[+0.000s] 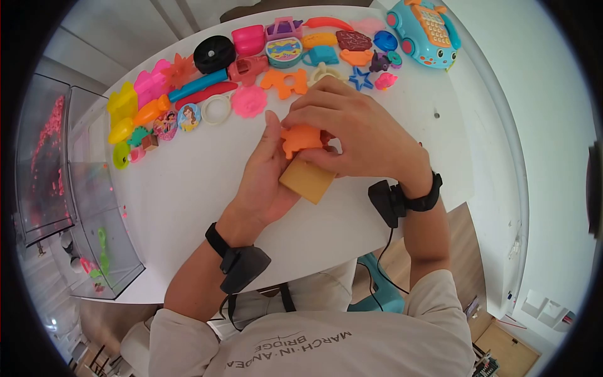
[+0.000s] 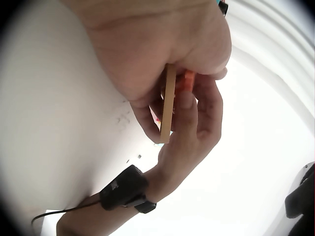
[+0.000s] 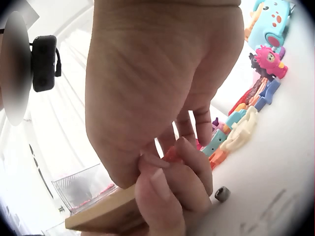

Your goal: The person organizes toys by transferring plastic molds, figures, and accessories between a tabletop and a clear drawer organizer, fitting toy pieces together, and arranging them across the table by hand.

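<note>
My left hand [image 1: 267, 179] holds a thin tan square board [image 1: 308, 180] above the white table, its corner pointing toward my body. Against the board's upper face is an orange animal-shaped toy piece [image 1: 303, 139]. My right hand [image 1: 370, 129] arches over from the right and pinches this piece between thumb and fingers. Seen edge-on in the left wrist view, the board [image 2: 168, 108] stands close beside the orange piece [image 2: 189, 81], near the right thumb. From the right wrist, the palm and fingers hide most of the orange piece, while the board [image 3: 106, 211] shows at lower left.
Colourful toys line the far side of the white table [image 1: 188, 213], among them a black round lid [image 1: 215, 54] and a pink flower shape [image 1: 249, 101]. A blue toy telephone [image 1: 427, 34] stands at far right. Transparent bins [image 1: 103, 232] stand at left.
</note>
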`<state>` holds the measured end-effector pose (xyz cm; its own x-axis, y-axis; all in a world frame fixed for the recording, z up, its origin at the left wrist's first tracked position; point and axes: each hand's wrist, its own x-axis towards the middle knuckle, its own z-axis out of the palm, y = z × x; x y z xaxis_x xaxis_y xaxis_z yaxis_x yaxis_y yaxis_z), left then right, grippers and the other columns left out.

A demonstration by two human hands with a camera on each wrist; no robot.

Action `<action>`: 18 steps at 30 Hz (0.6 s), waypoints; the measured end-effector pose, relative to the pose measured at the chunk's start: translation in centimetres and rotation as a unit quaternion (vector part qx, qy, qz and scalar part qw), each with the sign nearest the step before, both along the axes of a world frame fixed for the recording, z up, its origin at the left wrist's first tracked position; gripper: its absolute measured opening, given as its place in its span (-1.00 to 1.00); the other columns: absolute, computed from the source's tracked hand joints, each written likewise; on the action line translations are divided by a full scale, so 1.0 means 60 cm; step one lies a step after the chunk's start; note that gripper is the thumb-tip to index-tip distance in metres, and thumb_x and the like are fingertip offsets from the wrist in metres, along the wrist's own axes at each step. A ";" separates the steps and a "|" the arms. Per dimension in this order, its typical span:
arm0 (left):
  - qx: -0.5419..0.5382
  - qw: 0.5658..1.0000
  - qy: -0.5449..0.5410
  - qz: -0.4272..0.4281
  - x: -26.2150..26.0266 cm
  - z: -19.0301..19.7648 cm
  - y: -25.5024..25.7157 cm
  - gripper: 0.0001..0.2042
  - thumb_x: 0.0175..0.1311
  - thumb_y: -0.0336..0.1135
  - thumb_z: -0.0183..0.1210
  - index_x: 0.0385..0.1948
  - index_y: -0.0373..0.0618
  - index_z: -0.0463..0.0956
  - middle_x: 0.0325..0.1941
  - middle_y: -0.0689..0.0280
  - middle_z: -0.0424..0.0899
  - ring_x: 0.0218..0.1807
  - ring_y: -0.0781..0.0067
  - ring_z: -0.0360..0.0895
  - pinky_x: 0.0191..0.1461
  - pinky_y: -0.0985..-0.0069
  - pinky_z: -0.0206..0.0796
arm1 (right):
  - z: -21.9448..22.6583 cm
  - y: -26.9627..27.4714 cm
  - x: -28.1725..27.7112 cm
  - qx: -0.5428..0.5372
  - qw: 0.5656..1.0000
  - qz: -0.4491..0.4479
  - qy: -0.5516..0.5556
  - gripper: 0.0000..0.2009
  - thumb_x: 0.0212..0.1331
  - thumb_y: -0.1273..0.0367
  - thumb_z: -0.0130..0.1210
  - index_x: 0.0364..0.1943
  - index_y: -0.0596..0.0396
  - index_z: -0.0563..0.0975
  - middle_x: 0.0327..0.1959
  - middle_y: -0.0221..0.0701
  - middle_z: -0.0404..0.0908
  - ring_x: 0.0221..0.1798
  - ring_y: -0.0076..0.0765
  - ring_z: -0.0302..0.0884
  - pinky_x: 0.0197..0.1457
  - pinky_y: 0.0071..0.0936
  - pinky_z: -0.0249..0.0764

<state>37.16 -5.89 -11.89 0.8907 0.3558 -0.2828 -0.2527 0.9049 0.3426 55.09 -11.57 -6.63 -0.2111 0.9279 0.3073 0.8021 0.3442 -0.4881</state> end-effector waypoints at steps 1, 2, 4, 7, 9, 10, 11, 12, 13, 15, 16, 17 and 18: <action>-0.011 1.000 -0.012 -0.001 0.000 0.000 0.001 -0.33 0.57 0.33 -0.29 0.34 -0.09 0.30 0.26 0.17 0.53 0.29 0.18 0.54 0.38 -0.05 0.39 | 0.003 0.000 0.001 0.001 1.000 -0.001 -0.001 -0.65 0.02 0.27 0.38 -0.07 0.00 0.66 -0.09 -0.36 0.66 0.14 -0.16 0.52 0.20 -0.23 0.51; -0.011 1.000 -0.012 -0.001 0.000 0.000 0.001 -0.33 0.57 0.33 -0.29 0.34 -0.09 0.30 0.26 0.17 0.53 0.29 0.18 0.54 0.38 -0.05 0.39 | 0.009 0.000 0.003 -0.004 1.000 0.007 0.016 -0.64 0.01 0.31 0.37 -0.05 0.00 0.66 -0.07 -0.36 0.66 0.14 -0.16 0.53 0.18 -0.23 0.52; -0.019 0.999 -0.047 -0.012 0.000 -0.002 0.003 -0.35 0.58 0.30 -0.27 0.35 -0.09 0.29 0.28 0.14 0.52 0.23 0.18 0.57 0.34 -0.04 0.43 | 0.020 -0.003 0.010 -0.009 0.999 0.015 0.034 -0.63 0.00 0.34 0.36 -0.03 0.00 0.66 -0.05 -0.36 0.67 0.14 -0.16 0.54 0.17 -0.22 0.53; -0.034 0.998 -0.056 -0.021 0.002 -0.016 0.005 -0.40 0.61 0.22 -0.25 0.36 -0.10 0.29 0.21 0.15 0.54 0.11 0.20 0.59 0.28 -0.01 0.47 | 0.047 -0.018 0.054 0.004 0.994 -0.009 0.107 -0.56 0.00 0.51 0.34 0.06 0.01 0.64 0.09 -0.40 0.69 0.08 -0.27 0.62 0.09 -0.36 0.55; -0.035 0.997 -0.060 -0.024 0.002 -0.013 0.006 -0.43 0.62 0.18 -0.24 0.35 -0.10 0.30 0.16 0.16 0.54 0.07 0.21 0.59 0.26 0.00 0.48 | 0.059 -0.038 0.115 0.034 0.990 -0.065 0.122 -0.52 0.06 0.65 0.26 0.13 0.03 0.62 0.14 -0.47 0.70 0.00 -0.46 0.65 0.04 -0.51 0.53; -0.035 0.997 -0.063 -0.025 0.002 -0.012 0.006 -0.46 0.63 0.14 -0.22 0.34 -0.11 0.31 0.11 0.17 0.55 0.03 0.22 0.58 0.24 0.02 0.50 | 0.066 -0.056 0.142 0.016 0.982 -0.116 0.151 -0.52 0.07 0.66 0.24 0.14 0.04 0.62 0.13 -0.47 0.70 0.00 -0.48 0.64 0.03 -0.51 0.53; -0.035 0.997 -0.066 -0.027 0.003 -0.008 0.006 -0.46 0.63 0.14 -0.22 0.34 -0.11 0.31 0.11 0.17 0.55 0.03 0.22 0.58 0.24 0.02 0.50 | 0.073 -0.073 0.167 -0.003 0.970 -0.167 0.180 -0.52 0.09 0.67 0.22 0.15 0.06 0.61 0.13 -0.48 0.69 -0.01 -0.50 0.63 0.03 -0.51 0.53; -0.034 0.998 -0.057 -0.024 0.003 -0.005 0.006 -0.46 0.63 0.13 -0.22 0.33 -0.12 0.32 0.07 0.18 0.54 0.02 0.23 0.58 0.23 0.03 0.50 | 0.075 -0.087 0.190 -0.003 0.969 -0.169 0.178 -0.52 0.09 0.67 0.22 0.15 0.06 0.61 0.13 -0.48 0.69 -0.01 -0.50 0.63 0.03 -0.51 0.53; -0.033 0.998 -0.048 -0.020 0.003 -0.003 0.005 -0.47 0.64 0.12 -0.22 0.32 -0.14 0.33 0.04 0.20 0.54 0.01 0.23 0.57 0.22 0.04 0.51 | 0.071 -0.098 0.213 -0.021 0.952 -0.218 0.213 -0.53 0.09 0.68 0.20 0.15 0.08 0.61 0.12 -0.48 0.68 -0.01 -0.50 0.62 0.02 -0.52 0.52; -0.037 0.998 -0.053 -0.022 0.003 -0.007 0.005 -0.47 0.64 0.11 -0.22 0.32 -0.15 0.33 0.04 0.19 0.54 0.01 0.24 0.57 0.22 0.05 0.51 | 0.060 -0.107 0.236 -0.043 0.929 -0.271 0.248 -0.53 0.10 0.69 0.18 0.15 0.10 0.60 0.12 -0.47 0.68 -0.02 -0.50 0.62 0.01 -0.52 0.52; -0.036 0.997 -0.058 -0.021 0.004 -0.008 0.006 -0.47 0.64 0.10 -0.21 0.32 -0.16 0.33 0.04 0.19 0.54 0.02 0.24 0.56 0.21 0.05 0.52 | 0.054 -0.107 0.246 -0.072 0.928 -0.297 0.214 -0.53 0.09 0.68 0.18 0.15 0.09 0.60 0.11 -0.46 0.67 -0.03 -0.49 0.61 0.00 -0.52 0.52; -0.037 0.997 -0.056 -0.023 0.004 -0.009 0.005 -0.47 0.64 0.10 -0.21 0.32 -0.16 0.33 0.04 0.19 0.54 0.02 0.24 0.56 0.21 0.05 0.52 | 0.048 -0.104 0.252 -0.100 0.924 -0.321 0.181 -0.52 0.09 0.67 0.17 0.15 0.08 0.59 0.10 -0.45 0.67 -0.04 -0.48 0.61 0.00 -0.53 0.52; -0.037 0.997 -0.060 -0.022 0.004 -0.008 0.005 -0.47 0.64 0.09 -0.21 0.33 -0.17 0.32 0.05 0.19 0.54 0.02 0.24 0.56 0.20 0.05 0.52 | 0.039 -0.100 0.255 -0.101 0.923 -0.322 0.183 -0.52 0.09 0.67 0.17 0.15 0.08 0.59 0.10 -0.45 0.67 -0.04 -0.48 0.61 0.00 -0.53 0.52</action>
<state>37.41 -5.59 -12.37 0.9340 0.2973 -0.1983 -0.2468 0.9379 0.2438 70.37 -17.59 -4.27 0.4881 0.8710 0.0558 0.5776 -0.2744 -0.7688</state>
